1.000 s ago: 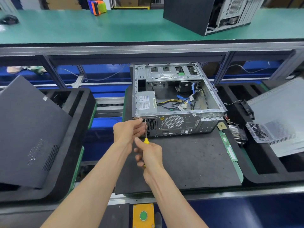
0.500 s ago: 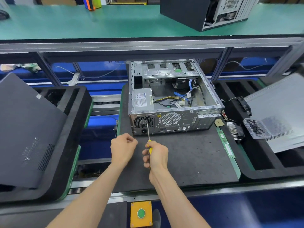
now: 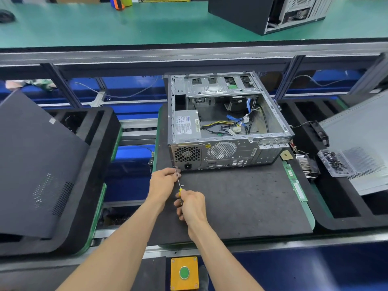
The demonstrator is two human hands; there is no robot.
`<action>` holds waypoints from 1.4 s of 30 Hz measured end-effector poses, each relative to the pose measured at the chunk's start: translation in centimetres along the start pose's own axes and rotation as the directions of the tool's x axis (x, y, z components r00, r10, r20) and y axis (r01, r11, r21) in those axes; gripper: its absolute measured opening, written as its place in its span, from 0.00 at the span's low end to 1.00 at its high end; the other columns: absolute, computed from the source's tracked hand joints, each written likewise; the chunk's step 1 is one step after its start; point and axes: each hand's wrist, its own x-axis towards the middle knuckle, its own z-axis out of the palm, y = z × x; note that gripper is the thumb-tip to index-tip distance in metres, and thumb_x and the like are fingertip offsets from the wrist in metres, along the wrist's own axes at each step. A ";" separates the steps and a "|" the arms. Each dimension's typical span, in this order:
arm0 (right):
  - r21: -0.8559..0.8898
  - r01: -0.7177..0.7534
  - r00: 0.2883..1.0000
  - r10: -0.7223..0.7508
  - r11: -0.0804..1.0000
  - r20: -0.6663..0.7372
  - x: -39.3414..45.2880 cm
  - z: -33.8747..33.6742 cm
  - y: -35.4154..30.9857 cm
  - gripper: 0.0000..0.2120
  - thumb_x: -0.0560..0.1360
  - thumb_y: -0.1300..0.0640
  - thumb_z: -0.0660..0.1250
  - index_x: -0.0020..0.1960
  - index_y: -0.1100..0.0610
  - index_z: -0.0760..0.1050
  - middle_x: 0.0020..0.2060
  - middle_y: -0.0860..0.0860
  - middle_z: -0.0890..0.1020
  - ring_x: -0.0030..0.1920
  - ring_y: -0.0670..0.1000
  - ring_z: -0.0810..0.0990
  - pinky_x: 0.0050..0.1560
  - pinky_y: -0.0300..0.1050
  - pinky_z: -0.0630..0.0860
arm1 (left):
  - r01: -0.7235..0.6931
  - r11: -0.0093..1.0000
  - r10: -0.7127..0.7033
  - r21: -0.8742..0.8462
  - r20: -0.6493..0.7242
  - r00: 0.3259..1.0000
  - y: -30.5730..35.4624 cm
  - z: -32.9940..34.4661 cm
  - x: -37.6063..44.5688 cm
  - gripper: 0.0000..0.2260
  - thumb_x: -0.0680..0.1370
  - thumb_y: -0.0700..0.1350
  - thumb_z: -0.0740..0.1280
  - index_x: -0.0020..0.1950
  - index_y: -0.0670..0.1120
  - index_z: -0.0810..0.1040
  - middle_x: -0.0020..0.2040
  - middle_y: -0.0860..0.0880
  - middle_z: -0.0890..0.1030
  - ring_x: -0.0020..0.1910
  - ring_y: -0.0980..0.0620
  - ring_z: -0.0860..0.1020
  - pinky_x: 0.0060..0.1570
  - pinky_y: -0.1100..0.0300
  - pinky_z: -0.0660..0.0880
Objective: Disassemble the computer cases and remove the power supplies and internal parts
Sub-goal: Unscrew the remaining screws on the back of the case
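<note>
1. Left hand (image 3: 162,181) — fingers curled, pinching the screwdriver (image 3: 178,181) shaft near its tip, at the computer case's (image 3: 228,131) lower rear corner.
2. Right hand (image 3: 192,205) grips the yellow handle, just behind the left fingers.
3. Power supply (image 3: 185,124) sits inside the open case — beyond both hands, on the black mat (image 3: 241,198).

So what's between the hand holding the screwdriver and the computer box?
In the head view, the screwdriver's thin shaft and the left hand lie between the right hand and the case.
</note>
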 end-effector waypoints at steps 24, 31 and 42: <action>-0.055 0.027 1.000 -0.028 0.998 -0.013 0.7 1.0 0.8 0.13 0.85 0.55 0.57 0.47 0.57 0.78 0.31 0.50 0.81 0.22 0.44 0.74 0.25 0.40 0.72 | 0.004 0.999 -0.005 -0.045 -0.028 1.000 -0.2 0.6 0.2 0.11 0.81 0.39 0.65 0.46 0.50 0.84 0.44 0.49 0.85 0.43 0.54 0.79 0.43 0.62 0.73; 0.122 -0.123 0.987 0.110 0.985 0.114 0.9 -0.2 -0.5 0.21 0.86 0.54 0.54 0.48 0.61 0.81 0.29 0.51 0.81 0.25 0.47 0.74 0.26 0.39 0.71 | 0.045 0.998 -0.047 0.034 0.038 0.998 -0.6 -0.1 0.6 0.12 0.80 0.48 0.68 0.39 0.51 0.87 0.30 0.55 0.80 0.36 0.54 0.76 0.42 0.57 0.76; 0.072 -0.241 0.920 0.204 0.968 0.333 0.8 -0.8 -1.4 0.17 0.86 0.59 0.48 0.44 0.62 0.71 0.28 0.55 0.78 0.23 0.50 0.73 0.25 0.38 0.70 | 0.084 0.987 -0.098 0.137 0.104 0.990 0.5 -0.6 1.3 0.12 0.78 0.47 0.72 0.35 0.48 0.86 0.28 0.52 0.81 0.22 0.63 0.72 0.35 0.59 0.69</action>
